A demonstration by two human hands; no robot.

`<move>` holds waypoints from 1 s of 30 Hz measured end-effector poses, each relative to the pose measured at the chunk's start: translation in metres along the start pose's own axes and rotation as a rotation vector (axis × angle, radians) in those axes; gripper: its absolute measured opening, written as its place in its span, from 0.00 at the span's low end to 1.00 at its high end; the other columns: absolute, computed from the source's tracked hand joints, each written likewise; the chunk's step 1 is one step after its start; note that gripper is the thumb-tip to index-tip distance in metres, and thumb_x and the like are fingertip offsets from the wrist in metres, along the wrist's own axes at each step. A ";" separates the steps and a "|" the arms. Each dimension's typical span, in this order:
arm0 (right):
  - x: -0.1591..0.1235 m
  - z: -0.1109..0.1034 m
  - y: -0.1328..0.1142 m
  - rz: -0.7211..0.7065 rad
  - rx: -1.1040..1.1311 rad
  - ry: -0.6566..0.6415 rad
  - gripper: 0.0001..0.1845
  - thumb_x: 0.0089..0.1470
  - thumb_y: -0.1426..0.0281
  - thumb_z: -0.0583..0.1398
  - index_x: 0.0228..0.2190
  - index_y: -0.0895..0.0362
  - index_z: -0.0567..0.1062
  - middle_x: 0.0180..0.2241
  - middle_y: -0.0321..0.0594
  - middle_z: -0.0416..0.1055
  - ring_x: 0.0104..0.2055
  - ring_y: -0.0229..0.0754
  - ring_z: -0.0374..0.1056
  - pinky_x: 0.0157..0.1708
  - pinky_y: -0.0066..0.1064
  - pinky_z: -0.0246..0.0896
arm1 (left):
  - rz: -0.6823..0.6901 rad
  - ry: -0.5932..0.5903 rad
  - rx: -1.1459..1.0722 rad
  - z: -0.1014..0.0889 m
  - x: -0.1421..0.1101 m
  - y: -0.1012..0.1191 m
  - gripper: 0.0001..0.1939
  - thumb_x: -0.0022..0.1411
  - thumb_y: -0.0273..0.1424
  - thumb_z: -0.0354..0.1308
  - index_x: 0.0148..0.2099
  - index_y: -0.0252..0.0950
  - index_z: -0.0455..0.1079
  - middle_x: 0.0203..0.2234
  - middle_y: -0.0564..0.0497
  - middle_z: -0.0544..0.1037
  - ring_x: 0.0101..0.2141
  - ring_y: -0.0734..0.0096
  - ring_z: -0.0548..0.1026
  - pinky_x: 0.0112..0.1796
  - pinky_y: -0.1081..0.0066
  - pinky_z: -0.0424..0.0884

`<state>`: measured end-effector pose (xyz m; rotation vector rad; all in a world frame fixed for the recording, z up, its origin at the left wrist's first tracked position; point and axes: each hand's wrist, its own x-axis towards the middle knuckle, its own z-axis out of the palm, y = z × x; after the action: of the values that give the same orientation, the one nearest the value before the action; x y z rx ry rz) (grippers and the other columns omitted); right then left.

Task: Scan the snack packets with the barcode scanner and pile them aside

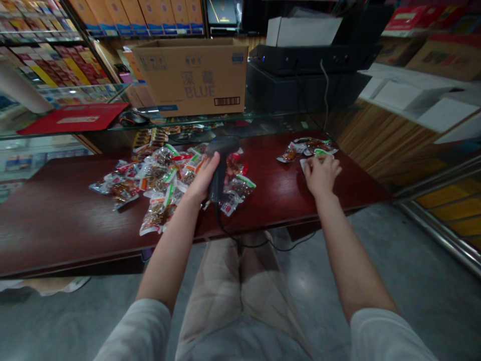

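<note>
My left hand (206,178) is wrapped around the handle of a black handheld barcode scanner (217,183), its head pointing away from me. Beneath and around it lies a large pile of small clear snack packets (158,173) with green, orange and red strips. Over on the right, my right hand (322,173) has its fingers curled down onto a snack packet (323,152) with a green strip, most of it hidden under the hand. A few more packets (291,152) lie just beyond that hand. What is inside the packets looks brown.
The dark red wooden counter (67,210) carries it all. Behind stand a glass ledge, an open cardboard box (195,75), a red folder (75,118), a computer mouse (131,118) and black equipment (308,80). The scanner's cable (255,245) hangs over the front edge.
</note>
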<state>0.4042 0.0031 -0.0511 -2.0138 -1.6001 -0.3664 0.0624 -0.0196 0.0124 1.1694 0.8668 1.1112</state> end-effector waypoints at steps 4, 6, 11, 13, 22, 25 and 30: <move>-0.002 0.005 0.004 -0.033 0.006 -0.077 0.14 0.57 0.66 0.54 0.38 0.59 0.77 0.49 0.56 0.66 0.52 0.61 0.56 0.48 0.56 0.51 | 0.011 -0.009 0.005 -0.001 0.000 0.000 0.30 0.59 0.56 0.53 0.46 0.33 0.68 0.25 0.50 0.77 0.17 0.79 0.69 0.17 0.77 0.64; 0.000 0.005 0.005 -0.017 0.019 -0.061 0.15 0.57 0.66 0.55 0.40 0.59 0.77 0.51 0.56 0.66 0.54 0.62 0.56 0.48 0.57 0.51 | 0.016 -0.018 0.014 -0.001 0.000 0.000 0.30 0.60 0.56 0.53 0.46 0.34 0.68 0.24 0.50 0.76 0.17 0.78 0.69 0.17 0.77 0.64; -0.005 0.000 -0.013 -0.018 0.175 -0.032 0.16 0.56 0.66 0.54 0.43 0.57 0.76 0.52 0.54 0.67 0.55 0.62 0.58 0.51 0.57 0.51 | 0.004 -0.025 0.051 -0.003 0.002 -0.002 0.30 0.61 0.57 0.50 0.45 0.34 0.69 0.21 0.50 0.74 0.17 0.77 0.68 0.18 0.76 0.64; -0.014 0.000 -0.034 -0.099 0.320 -0.143 0.16 0.57 0.64 0.54 0.43 0.56 0.76 0.46 0.50 0.71 0.50 0.56 0.63 0.51 0.53 0.54 | 0.006 -0.037 0.058 -0.004 0.002 -0.003 0.30 0.61 0.56 0.50 0.45 0.33 0.70 0.21 0.50 0.75 0.17 0.76 0.69 0.18 0.75 0.64; -0.048 0.003 -0.121 -0.265 0.417 -0.537 0.23 0.42 0.51 0.68 0.36 0.52 0.76 0.46 0.46 0.68 0.51 0.60 0.61 0.48 0.50 0.55 | -0.033 -0.053 0.068 -0.004 0.001 -0.004 0.31 0.60 0.58 0.50 0.44 0.34 0.70 0.17 0.52 0.71 0.18 0.73 0.70 0.20 0.73 0.65; -0.049 0.003 -0.119 -0.249 0.454 -0.518 0.22 0.40 0.54 0.69 0.33 0.52 0.71 0.42 0.43 0.69 0.48 0.58 0.62 0.47 0.48 0.55 | -0.044 -0.075 0.074 -0.004 0.001 -0.004 0.31 0.60 0.58 0.50 0.45 0.33 0.71 0.17 0.52 0.71 0.17 0.73 0.70 0.19 0.73 0.64; -0.047 0.008 -0.105 -0.162 0.749 -0.474 0.22 0.39 0.61 0.67 0.33 0.52 0.62 0.32 0.34 0.66 0.37 0.46 0.64 0.41 0.39 0.59 | -0.043 -0.111 0.072 -0.004 0.002 -0.004 0.31 0.60 0.57 0.52 0.47 0.33 0.71 0.21 0.49 0.75 0.17 0.76 0.69 0.18 0.75 0.62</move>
<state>0.2907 -0.0153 -0.0570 -1.4387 -1.8085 0.6237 0.0598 -0.0171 0.0080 1.2543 0.8478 0.9778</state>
